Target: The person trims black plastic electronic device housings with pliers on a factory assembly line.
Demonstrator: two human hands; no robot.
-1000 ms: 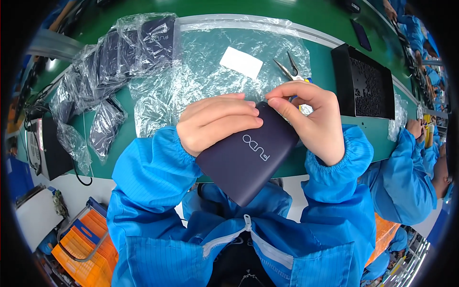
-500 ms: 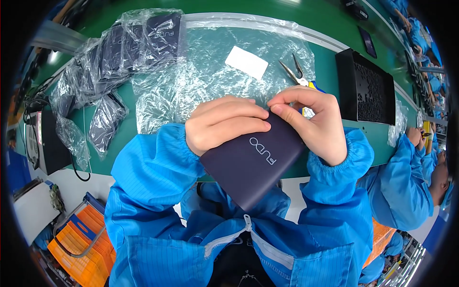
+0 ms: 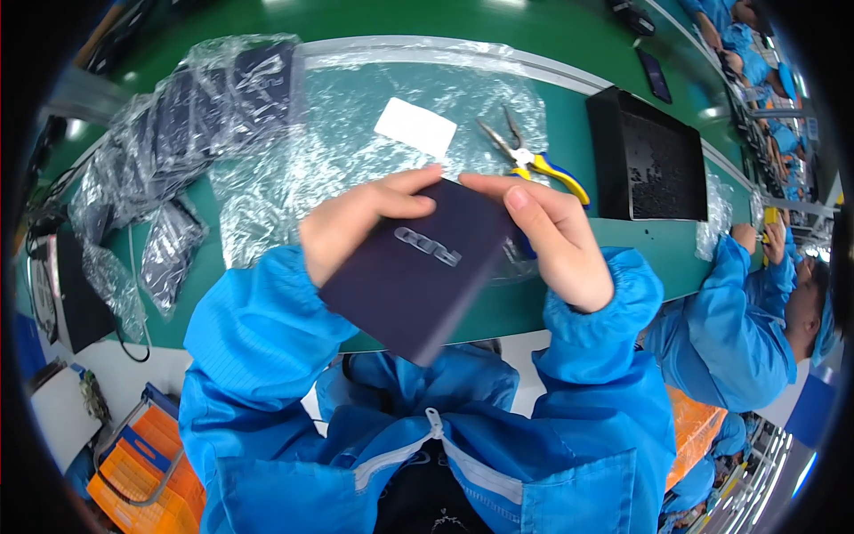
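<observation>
Between my hands, above the near edge of the green bench, I hold a dark, flat rectangular case (image 3: 405, 285) with pale lettering, tilted and slightly blurred. My left hand (image 3: 360, 218) grips its left side, thumb on the top face and fingers mostly hidden beneath. My right hand (image 3: 551, 227) closes on the far right corner with thumb and forefinger. Just beyond the right hand lie needle-nose pliers (image 3: 525, 158) with yellow and blue handles, jaws apart. A white card (image 3: 415, 127) rests on a clear plastic sheet (image 3: 334, 116) past the case.
Several dark cases in clear plastic bags (image 3: 222, 107) lie overlapped at the far left. A black open box (image 3: 658, 160) with small dark pieces stands at right. Beyond it a co-worker in a blue smock (image 3: 729, 320) sits working. An orange crate (image 3: 142, 463) is at lower left.
Both hands have shifted with the case, and its angle has changed. The left fingers have gone from its top to beneath it. The pliers show more fully, and the whole view has shifted slightly.
</observation>
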